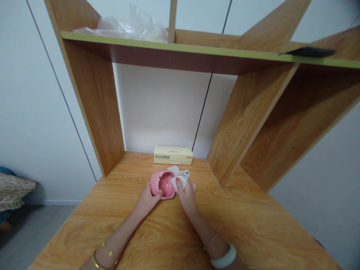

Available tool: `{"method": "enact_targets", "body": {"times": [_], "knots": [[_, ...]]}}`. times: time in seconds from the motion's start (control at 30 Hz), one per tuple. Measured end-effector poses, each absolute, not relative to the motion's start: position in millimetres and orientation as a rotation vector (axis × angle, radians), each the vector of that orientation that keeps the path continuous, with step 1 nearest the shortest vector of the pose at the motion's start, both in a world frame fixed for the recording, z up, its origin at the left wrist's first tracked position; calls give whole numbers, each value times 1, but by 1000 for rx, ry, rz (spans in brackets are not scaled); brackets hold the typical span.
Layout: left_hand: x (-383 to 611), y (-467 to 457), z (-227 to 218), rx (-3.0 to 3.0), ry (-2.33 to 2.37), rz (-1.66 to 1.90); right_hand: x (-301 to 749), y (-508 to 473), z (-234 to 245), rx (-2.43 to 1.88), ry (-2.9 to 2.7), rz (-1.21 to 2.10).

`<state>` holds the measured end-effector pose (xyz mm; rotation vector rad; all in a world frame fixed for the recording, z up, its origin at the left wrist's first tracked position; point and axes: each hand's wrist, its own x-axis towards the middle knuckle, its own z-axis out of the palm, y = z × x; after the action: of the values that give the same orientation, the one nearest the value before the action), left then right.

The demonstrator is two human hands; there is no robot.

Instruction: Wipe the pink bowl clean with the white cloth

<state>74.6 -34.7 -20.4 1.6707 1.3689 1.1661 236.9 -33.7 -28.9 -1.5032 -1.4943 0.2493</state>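
A pink faceted bowl-like container with a round hollow is tilted toward me above the wooden desk. My left hand grips its left side, the thumb hooked over the near rim. In my right hand is a bunched white cloth, pinched between thumb and fingers at the container's right edge. Part of the cloth lies against the rim. A small pink piece shows beside my right fingers; whether it belongs to the container I cannot tell.
Behind my hands a cream cling-film box stands on the desk near the wall. Wooden side panels flank the desk. Overhead, a shelf carries clear plastic bags and a dark flat object.
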Motion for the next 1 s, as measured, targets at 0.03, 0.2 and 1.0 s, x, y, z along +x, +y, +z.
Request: {"method": "enact_targets", "body": {"times": [0.03, 0.2, 1.0], "knots": [[75, -34, -21, 1660, 1370, 1168, 237, -34, -29, -1489, -1504, 249], [75, -33, -21, 1610, 1350, 1195, 237, -36, -30, -1451, -1509, 239], [75, -32, -21, 1625, 1380, 1158, 231, -41, -28, -1535, -1452, 298]]}}
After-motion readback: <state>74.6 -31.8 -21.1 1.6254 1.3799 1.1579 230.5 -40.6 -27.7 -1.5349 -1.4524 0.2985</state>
